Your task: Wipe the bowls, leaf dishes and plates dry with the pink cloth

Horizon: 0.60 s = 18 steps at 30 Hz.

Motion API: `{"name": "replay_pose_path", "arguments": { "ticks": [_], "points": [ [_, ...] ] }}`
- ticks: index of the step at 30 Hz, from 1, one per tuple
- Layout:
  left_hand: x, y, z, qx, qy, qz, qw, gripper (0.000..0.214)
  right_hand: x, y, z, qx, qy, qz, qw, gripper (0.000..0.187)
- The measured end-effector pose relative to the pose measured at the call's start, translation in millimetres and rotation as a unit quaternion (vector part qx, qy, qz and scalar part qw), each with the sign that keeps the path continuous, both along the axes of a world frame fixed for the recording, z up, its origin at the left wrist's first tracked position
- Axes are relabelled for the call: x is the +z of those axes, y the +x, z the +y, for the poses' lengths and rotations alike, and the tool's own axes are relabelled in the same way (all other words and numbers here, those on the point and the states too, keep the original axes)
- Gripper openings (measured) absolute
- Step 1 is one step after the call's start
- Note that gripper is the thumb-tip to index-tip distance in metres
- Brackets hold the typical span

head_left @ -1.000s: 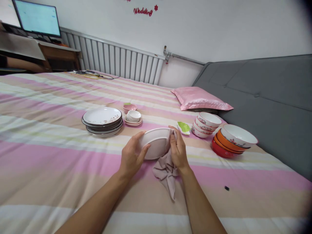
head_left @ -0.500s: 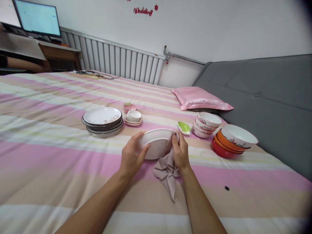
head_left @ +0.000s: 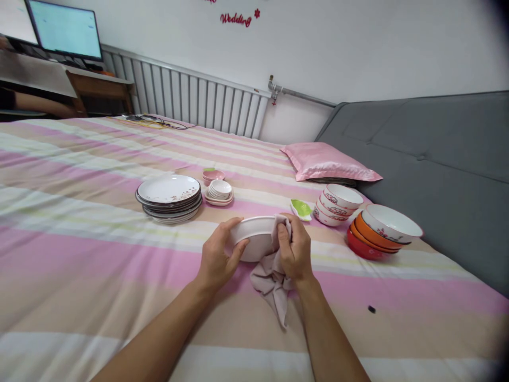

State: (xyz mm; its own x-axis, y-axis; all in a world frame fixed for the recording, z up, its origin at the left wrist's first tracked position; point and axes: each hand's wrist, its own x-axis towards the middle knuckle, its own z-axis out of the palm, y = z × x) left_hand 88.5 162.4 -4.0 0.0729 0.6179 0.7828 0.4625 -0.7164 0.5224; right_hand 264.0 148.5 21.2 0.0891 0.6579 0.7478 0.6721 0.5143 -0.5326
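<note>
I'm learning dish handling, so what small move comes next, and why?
Perhaps slide the cloth along the pale dish toward the left hand: the right hand presses cloth against the dish's right side, the left hand grips the opposite side, and the rim between is uncovered.

The smooth dish (head_left: 256, 245) I hold mid-frame looks ceramic, my cloth (head_left: 272, 277) soft and matt; left of centre, the plates (head_left: 169, 198) look glossy; right of centre, the pillow (head_left: 331, 161) shines like satin.
</note>
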Motion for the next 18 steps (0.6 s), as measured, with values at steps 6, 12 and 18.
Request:
{"name": "replay_pose_path", "arguments": {
  "ticks": [6,12,18],
  "points": [
    [2.1,0.3,1.6,0.003,-0.024,-0.005,1.000,0.034,-1.6,2.0,3.5,0.001,-0.024,0.015,1.000,0.021],
    [2.5,-1.1,4.2,0.011,-0.042,-0.023,0.999,0.034,-5.5,4.9,7.5,0.017,-0.055,0.047,0.997,0.023],
    [1.6,-2.3,6.7,0.014,-0.069,-0.053,0.996,0.035,-8.9,7.2,10.6,0.035,-0.099,0.081,0.991,0.025]
  ]
}}
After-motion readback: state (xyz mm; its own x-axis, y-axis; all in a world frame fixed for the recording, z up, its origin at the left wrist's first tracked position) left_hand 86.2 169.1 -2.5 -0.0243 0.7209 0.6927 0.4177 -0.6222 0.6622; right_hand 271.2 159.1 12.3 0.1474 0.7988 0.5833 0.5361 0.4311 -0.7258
